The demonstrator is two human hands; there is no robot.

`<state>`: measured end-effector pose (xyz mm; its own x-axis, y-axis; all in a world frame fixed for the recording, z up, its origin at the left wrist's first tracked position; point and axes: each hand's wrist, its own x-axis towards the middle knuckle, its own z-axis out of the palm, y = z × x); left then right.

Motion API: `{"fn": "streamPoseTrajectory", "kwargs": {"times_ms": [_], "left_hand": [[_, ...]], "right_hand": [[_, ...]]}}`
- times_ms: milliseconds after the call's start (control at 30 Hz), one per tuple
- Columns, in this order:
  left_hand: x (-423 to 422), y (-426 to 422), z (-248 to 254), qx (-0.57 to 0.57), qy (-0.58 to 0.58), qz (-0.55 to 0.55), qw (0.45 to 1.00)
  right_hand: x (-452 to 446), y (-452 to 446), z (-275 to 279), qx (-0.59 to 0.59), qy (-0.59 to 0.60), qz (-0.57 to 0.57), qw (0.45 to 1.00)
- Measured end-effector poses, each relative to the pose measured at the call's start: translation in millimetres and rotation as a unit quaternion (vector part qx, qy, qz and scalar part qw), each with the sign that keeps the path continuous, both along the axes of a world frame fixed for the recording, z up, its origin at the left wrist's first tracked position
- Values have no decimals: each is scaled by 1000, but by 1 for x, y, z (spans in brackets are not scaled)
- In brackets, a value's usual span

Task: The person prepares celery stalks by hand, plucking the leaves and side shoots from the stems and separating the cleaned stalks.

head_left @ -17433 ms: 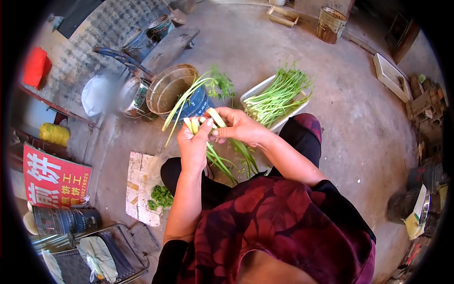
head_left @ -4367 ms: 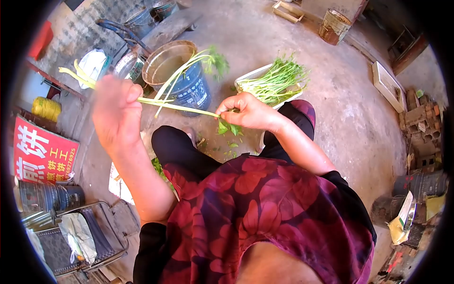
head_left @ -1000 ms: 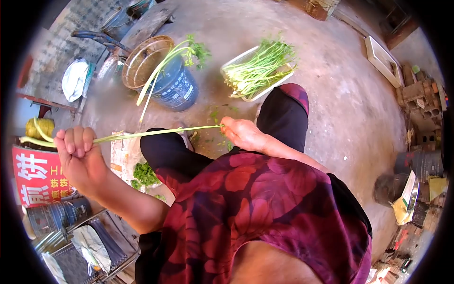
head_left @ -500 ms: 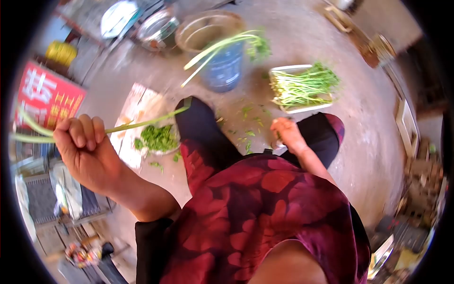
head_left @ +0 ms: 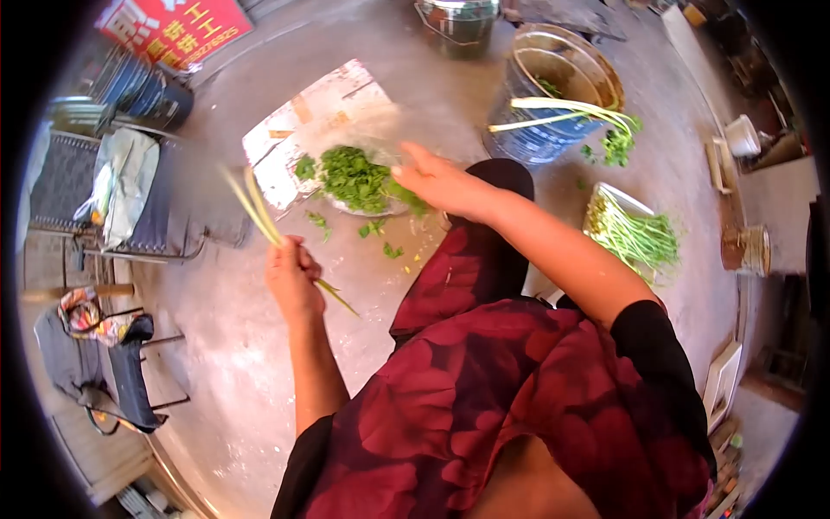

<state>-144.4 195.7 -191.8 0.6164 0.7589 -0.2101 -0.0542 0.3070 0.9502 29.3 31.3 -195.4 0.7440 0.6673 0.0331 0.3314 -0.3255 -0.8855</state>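
Observation:
My left hand (head_left: 296, 278) is closed around a few pale green stalks (head_left: 259, 212), whose thin ends stick out below the fist. My right hand (head_left: 437, 183) reaches over to the right edge of a heap of green leaves (head_left: 353, 177), its fingers apart and slightly blurred. Leaves show just beneath it. The heap lies on a clear plastic sheet or dish beside a worn white board (head_left: 320, 108). Long stalks with leafy ends (head_left: 571, 108) rest across the rim of a blue bucket (head_left: 536, 143). More thin stalks (head_left: 635, 235) fill a white basket (head_left: 627, 199).
Loose leaves (head_left: 372, 227) lie on the concrete floor near my knee. A red sign (head_left: 177, 30) and a dark bucket (head_left: 160, 95) stand at the upper left. Chairs with cloths and bags line the left side. A metal pail (head_left: 458, 26) is at the top.
The view has swung left. My right hand has moved from beside my right knee to the leaf heap. My left hand still holds stalks, now closer to the board, with their thick ends pointing up.

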Motion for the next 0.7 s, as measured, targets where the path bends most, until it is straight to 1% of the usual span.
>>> {"fn": "streamPoseTrajectory", "kwargs": {"times_ms": [33, 67, 100, 133, 167, 200, 233, 267, 333, 400, 433, 467, 533, 567, 667, 700], "left_hand": [[0, -4, 0, -20, 3, -2, 1000], [1, -7, -1, -40, 3, -8, 999], [2, -10, -2, -47, 6, -20, 999], [4, -12, -2, -64, -2, -49, 997], [5, -14, -4, -65, -2, -71, 995], [9, -17, -5, -68, -2, -99, 993], [13, -22, -6, -64, -5, -129, 990], [18, -28, -5, -60, -8, -164, 985], [29, -40, -1, -56, -18, -243, 968], [38, -53, 5, -53, -32, -331, 942], [42, -61, 9, -29, -27, -361, 932], [45, -69, 14, -4, -22, -389, 921], [51, -83, 21, 50, -10, -441, 896], [54, -90, 21, 79, -16, -447, 891], [61, -116, 33, 155, -17, -479, 864], [62, -125, 36, 153, -15, -492, 857]], "right_hand": [[10, 24, -37, 7, -130, -36, 991], [17, 40, -55, 16, -259, -75, 963], [15, 42, -42, 21, -281, -70, 957], [13, 40, -23, 12, -175, 5, 984], [11, 32, -4, 0, -65, 76, 995], [10, 25, 5, -14, 45, 141, 989], [10, 19, -4, 11, 150, 156, 976], [0, 10, 15, 28, 276, 122, 953], [-8, -5, 22, 57, 286, 122, 949], [-16, -22, 47, 105, 355, 68, 926], [-18, -30, 53, 186, 369, 70, 908], [-17, -38, 49, 213, 356, 68, 907], [-23, -60, 64, 200, 341, 32, 918], [-24, -71, 61, 223, 318, 36, 921], [-36, -105, 81, 249, 256, 4, 934], [-38, -117, 84, 237, 252, -8, 938]]}}
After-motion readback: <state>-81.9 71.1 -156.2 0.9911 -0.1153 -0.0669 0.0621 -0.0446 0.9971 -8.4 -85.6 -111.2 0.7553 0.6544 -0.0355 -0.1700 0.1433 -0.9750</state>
